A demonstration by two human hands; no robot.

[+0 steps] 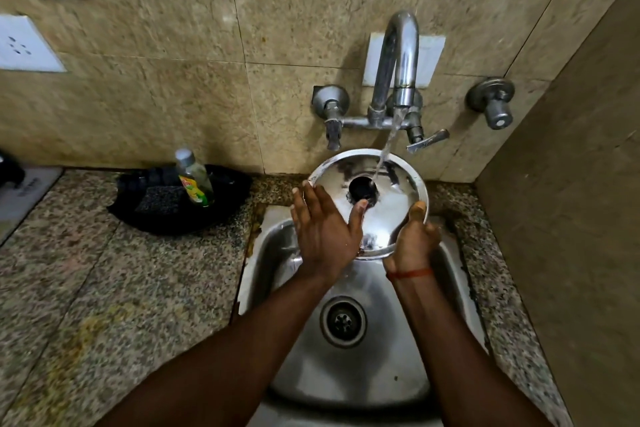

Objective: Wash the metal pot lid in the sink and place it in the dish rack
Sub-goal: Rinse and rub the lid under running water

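**Pot lid (391,215) held under running tap**

The steel pot lid is held tilted above the back edge of the sink (450,291), its domed top and black knob (362,188) facing the camera. A thin stream of water (385,147) falls from the curved chrome tap (400,52) and lands on the lid just beside the knob.

The left hand (323,232) lies flat on the lid's left half, its fingers straight and together and the thumb reaching toward the knob. The right hand (414,244) grips the lid's lower right rim, with the thumb hooked over the edge and the fingers hidden behind. A red thread (410,274) circles that wrist.

The drain (343,321) sits in the sink bowl between the two forearms. To the left, on the speckled granite counter (104,288), a black tray (228,204) holds a dish-soap bottle (195,180) and a dark scrub pad (159,199). A separate valve (491,104) is on the wall tile to the right of the tap.
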